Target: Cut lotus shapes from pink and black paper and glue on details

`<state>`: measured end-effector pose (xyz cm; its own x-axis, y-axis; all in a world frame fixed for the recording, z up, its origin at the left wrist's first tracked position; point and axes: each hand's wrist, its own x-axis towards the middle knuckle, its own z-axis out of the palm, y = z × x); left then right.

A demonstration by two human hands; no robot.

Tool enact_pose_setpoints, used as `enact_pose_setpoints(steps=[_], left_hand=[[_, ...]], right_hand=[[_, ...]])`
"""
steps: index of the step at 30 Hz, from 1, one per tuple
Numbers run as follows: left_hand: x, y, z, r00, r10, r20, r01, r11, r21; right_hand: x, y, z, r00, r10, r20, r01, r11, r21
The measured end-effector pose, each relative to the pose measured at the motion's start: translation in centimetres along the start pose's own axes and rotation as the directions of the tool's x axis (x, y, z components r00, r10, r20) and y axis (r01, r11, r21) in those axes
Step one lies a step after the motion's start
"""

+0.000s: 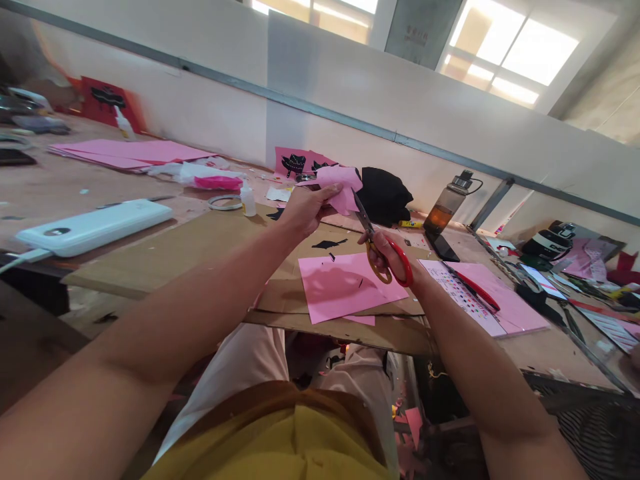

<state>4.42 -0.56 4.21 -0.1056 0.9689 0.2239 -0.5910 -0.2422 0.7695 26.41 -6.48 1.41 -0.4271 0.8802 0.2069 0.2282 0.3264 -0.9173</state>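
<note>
My left hand (311, 208) is closed on a pink paper cutout (340, 179), raised above the table and backed by a dark edge at its upper right. My right hand (386, 248) grips a pair of scissors (400, 261) with one red and one yellowish handle loop. Their blades point up and left and meet the lower right edge of the pink paper. Beneath both hands, a pink sheet (345, 293) lies on the brown cardboard (285, 297). Small black scraps (327, 245) are scattered on and beside it.
A black cloth bundle (385, 197) and a bottle (447, 203) stand behind my right hand. Red-handled scissors (477, 291) rest on a patterned sheet (455, 293). To the left are a white power bank (100, 225), a glue bottle (248, 199) and stacked pink sheets (130, 152).
</note>
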Motion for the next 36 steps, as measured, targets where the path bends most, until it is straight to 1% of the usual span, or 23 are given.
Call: enact_pose_setpoints(steps=[11,17,21,30,36], left_hand=[[0.15,0.04,-0.01,1.0,0.0,0.009,0.0,1.0,-0.021],[0.05,0.17,-0.01,1.0,-0.008,-0.006,0.008,1.0,0.003],[0.02,0.19,-0.05,1.0,-0.007,0.011,0.007,1.0,-0.001],[-0.25,0.08,0.05,1.0,-0.01,0.013,0.01,0.999,0.035],[-0.4,0.16,0.19,1.0,-0.006,0.009,0.006,1.0,0.025]], right_hand=[[0.12,-0.01,-0.23,1.0,-0.003,-0.03,0.002,0.999,-0.044],[0.12,0.2,-0.07,0.999,0.008,-0.033,-0.008,1.0,-0.004],[0.01,-0.01,0.11,0.999,0.012,-0.032,-0.012,1.0,0.017],[-0.1,-0.19,0.08,1.0,-0.022,-0.019,0.021,0.998,-0.056],[-0.11,0.06,-0.06,1.0,-0.019,0.003,0.019,0.998,-0.061]])
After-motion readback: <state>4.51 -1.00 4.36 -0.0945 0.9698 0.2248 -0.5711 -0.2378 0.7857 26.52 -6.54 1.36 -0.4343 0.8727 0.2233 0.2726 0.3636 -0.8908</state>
